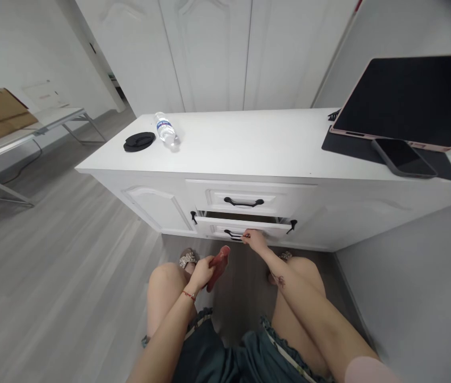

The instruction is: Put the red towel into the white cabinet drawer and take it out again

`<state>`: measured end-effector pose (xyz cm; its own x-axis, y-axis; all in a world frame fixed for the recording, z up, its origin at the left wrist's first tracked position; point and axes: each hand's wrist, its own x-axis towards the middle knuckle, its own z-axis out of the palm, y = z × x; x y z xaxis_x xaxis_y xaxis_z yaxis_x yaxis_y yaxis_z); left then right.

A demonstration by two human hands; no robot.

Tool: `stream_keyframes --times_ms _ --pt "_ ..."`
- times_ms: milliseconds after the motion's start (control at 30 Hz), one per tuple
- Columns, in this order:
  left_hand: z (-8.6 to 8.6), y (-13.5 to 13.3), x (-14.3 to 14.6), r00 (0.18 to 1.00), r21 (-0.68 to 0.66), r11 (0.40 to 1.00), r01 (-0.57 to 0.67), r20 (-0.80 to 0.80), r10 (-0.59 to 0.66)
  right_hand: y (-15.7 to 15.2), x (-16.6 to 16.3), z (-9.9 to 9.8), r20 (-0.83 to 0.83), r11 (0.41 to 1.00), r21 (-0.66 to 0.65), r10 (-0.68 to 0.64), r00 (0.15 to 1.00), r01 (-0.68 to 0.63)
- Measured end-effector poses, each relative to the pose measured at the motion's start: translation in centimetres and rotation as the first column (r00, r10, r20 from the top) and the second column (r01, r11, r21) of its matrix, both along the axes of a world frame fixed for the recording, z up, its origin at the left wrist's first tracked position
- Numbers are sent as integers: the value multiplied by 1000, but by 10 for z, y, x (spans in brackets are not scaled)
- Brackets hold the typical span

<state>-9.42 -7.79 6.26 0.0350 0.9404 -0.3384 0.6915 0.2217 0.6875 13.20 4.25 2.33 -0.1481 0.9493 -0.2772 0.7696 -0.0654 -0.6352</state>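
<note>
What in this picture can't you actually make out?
- Inside of the lower drawer: head view, only a dark slit shows above its front.
- Red object in the left hand: too small and blurred to identify.
- Right hand fingertips at the drawer handle: grip too small to tell.
- Bottle label: too small to read.
</note>
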Motion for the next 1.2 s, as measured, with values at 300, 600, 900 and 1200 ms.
stream_keyframes --times_ms 300,600,900,1200 --pt "0 1 -2 997 -12 999 51 -65 -52 13 2 -9 -73 1000 8 -29 997 30" --pt "-1 3 0 995 -29 997 68 -73 -69 26 4 -24 -138 999 22 -43 989 47" --pt "4 4 2 992 -28 996 86 -90 -89 37 3 -29 -167 996 24 -76 983 82" --pt "1 5 1 991 -16 996 84 -101 -85 46 4 -32 -193 995 21 -89 977 95"
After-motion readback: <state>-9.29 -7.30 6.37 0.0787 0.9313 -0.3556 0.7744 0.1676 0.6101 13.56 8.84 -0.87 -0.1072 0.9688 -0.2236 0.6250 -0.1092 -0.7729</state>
